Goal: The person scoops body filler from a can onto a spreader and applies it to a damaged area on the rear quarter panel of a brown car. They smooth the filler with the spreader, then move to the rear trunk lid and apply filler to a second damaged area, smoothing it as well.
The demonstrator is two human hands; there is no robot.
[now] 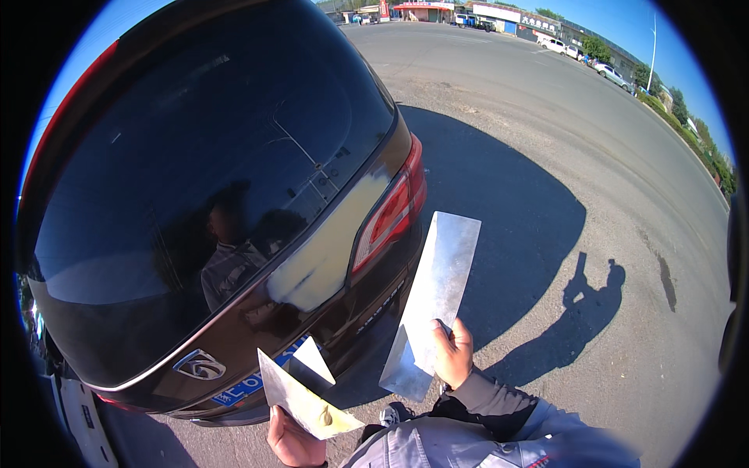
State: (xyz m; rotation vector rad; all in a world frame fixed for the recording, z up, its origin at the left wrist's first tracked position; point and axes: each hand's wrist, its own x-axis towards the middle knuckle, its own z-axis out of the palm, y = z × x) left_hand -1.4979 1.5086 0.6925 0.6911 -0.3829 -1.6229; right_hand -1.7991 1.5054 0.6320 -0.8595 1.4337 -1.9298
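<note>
My right hand (455,355) grips a long rectangular metal sheet (446,269) near its lower end. Bright glare covers much of that sheet, and it stands up in front of the car's rear corner. Lower left, my left hand (295,441) holds a pale flat metal plate (296,394) by its edge. A lump of yellowish putty (324,418) sits on this plate near its right corner. A white triangular piece (314,361) shows just behind the plate; whether it belongs to it I cannot tell. Beige putty (320,261) coats the dark tailgate beside the red tail light (390,210).
The dark car's rear window (211,156) fills the left, reflecting a person. Below it are a badge (199,364) and a blue number plate (238,390). My shoe (390,415) rests on the pavement. Shadows fall on the road at right; parked cars (554,46) and buildings lie far off.
</note>
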